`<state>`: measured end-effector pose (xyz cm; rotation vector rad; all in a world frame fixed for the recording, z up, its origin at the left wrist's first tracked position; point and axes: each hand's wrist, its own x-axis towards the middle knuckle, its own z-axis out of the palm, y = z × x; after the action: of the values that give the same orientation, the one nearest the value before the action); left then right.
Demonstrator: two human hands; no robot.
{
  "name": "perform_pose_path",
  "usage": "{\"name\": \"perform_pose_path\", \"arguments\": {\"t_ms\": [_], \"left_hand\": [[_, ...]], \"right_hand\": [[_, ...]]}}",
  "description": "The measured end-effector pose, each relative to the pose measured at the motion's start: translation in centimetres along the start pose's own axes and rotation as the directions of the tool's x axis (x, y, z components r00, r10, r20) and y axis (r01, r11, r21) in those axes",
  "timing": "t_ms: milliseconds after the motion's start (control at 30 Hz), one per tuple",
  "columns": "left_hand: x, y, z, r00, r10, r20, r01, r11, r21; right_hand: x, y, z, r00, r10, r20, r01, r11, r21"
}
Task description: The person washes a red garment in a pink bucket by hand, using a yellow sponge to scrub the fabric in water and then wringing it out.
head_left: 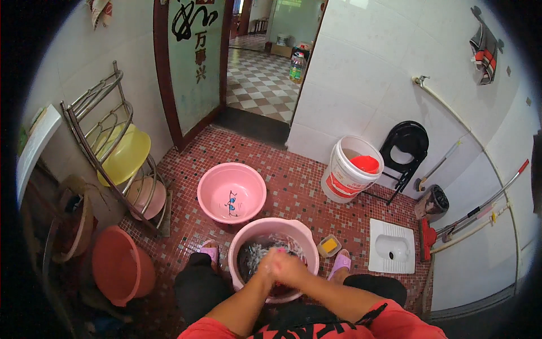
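Observation:
A pink basin (309,233) stands between my feet, with sudsy water and dark, wet cloth (248,261) in it. Above the basin, my left hand (266,269) and my right hand (291,268) are pressed together, fingers closed. A bit of pink shows at the fingertips; whatever lies between the palms is hidden. Beside the basin's right rim is a small clear box with a yellow bar of soap (329,245) in it. Farther off to the left sits a second pink basin (210,189) with a blue cartoon figure on its bottom.
A white bucket (339,183) holding a red scoop (365,164) stands ahead right, near a black folding chair (415,138). At right are a squat toilet (379,231) and long-handled brooms. A red bucket (116,263) and metal rack (93,101) line the left.

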<state>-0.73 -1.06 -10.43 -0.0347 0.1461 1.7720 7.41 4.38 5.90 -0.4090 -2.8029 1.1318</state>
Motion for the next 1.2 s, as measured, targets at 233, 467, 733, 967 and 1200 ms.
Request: {"name": "perform_pose_path", "arguments": {"t_ms": [233,467,733,967,1200], "left_hand": [[-2.0,-1.9,18.0,0.850,-0.015,-0.526,0.267,0.875,0.405],[-4.5,-0.1,17.6,0.963,-0.024,-0.269,0.142,0.892,0.430],[-5.5,1.7,21.7,0.949,0.217,-0.226,0.109,0.449,0.887],[-4.6,2.7,20.2,0.897,0.387,-0.215,-0.243,0.836,0.492],[-4.5,5.9,17.1,0.854,0.411,-0.318,-0.422,0.906,0.037]], "right_hand": [[0.8,6.5,-6.7,0.951,0.158,-0.266,-0.086,0.961,0.264],[2.1,3.2,-9.0,0.930,0.366,0.028,-0.162,0.340,0.926],[0.6,4.4,-9.3,0.895,0.027,0.445,-0.286,0.800,0.527],[-2.2,9.0,-5.4,0.933,0.096,0.347,-0.182,0.957,0.225],[-3.0,7.2,-10.5,0.874,0.335,0.351,-0.472,0.757,0.453]]}}
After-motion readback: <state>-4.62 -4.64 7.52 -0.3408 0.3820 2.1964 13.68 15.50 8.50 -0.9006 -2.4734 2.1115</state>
